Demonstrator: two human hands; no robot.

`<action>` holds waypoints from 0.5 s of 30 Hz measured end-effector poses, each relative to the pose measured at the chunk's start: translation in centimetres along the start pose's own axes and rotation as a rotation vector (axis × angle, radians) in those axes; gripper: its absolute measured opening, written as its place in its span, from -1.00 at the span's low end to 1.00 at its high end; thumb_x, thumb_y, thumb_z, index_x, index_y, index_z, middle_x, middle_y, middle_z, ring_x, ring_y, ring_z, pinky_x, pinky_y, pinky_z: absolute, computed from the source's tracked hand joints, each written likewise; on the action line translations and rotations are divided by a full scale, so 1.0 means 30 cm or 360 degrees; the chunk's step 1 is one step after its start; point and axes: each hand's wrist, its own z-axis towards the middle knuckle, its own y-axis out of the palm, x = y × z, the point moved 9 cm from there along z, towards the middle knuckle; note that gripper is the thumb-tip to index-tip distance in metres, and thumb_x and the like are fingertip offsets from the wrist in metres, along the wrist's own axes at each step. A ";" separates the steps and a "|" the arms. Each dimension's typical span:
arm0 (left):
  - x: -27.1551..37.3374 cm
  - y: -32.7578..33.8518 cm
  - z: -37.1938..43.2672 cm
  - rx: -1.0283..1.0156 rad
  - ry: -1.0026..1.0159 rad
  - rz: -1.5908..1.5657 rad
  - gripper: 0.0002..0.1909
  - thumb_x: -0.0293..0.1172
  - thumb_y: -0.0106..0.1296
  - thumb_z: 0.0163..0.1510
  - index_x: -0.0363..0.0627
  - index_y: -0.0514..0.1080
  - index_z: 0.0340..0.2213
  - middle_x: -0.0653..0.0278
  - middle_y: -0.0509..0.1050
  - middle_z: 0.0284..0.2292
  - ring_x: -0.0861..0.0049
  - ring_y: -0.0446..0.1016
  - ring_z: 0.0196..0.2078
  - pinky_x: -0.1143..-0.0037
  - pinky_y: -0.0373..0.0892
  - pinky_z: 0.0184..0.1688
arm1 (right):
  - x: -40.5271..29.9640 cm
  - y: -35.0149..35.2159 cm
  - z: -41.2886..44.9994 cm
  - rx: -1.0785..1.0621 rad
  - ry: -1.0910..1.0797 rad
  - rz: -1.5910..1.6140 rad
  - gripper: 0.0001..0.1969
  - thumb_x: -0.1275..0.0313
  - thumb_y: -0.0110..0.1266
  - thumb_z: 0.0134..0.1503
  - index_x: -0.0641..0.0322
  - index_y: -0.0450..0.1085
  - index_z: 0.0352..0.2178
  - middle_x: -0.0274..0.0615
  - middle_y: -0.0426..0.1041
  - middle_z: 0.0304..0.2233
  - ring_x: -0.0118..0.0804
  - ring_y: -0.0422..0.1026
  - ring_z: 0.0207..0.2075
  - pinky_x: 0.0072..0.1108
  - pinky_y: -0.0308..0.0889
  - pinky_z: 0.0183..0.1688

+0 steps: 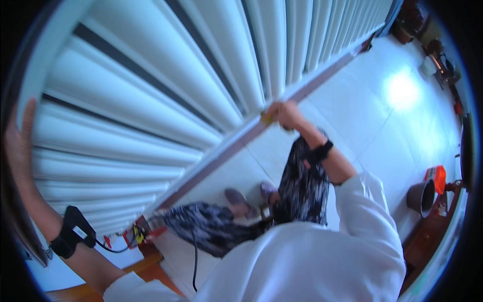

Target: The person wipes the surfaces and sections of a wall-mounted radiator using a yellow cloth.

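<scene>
A white radiator [151, 75] with vertical columns and dark gaps fills the upper left. My left hand [20, 147] lies against the radiator's rail at the far left, thumb raised apart. The picture's dark rim hides most of its fingers, so whether it grips the rail cannot be made out. Over at the lower rail [215, 145], my right hand [283, 114] is closed around a small yellow thing [267, 117]. That thing touches or nearly touches the rail; the fingers cover most of it, and it may be a cloth or sponge.
Brownish skirting [226, 153] runs below the rail beside a pale tiled floor [339, 109]. A dark bucket [419, 198] and an orange container [436, 178] stand at right. Red and yellow items [139, 234] sit lower left. A black cable [195, 260] hangs by my leg.
</scene>
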 end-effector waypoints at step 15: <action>0.014 0.006 0.034 -0.0136 -0.0115 -0.0004 -0.33 0.09 -0.05 0.01 -0.35 0.32 -0.10 -0.15 0.44 -0.24 0.15 0.47 -0.20 0.36 0.34 -0.13 | -0.892 -0.925 -0.184 0.2347 -0.1553 0.0199 -0.47 0.38 -0.08 0.12 -0.01 0.04 0.14 0.07 -0.13 0.20 0.13 -0.09 0.21 -0.21 -0.05 0.18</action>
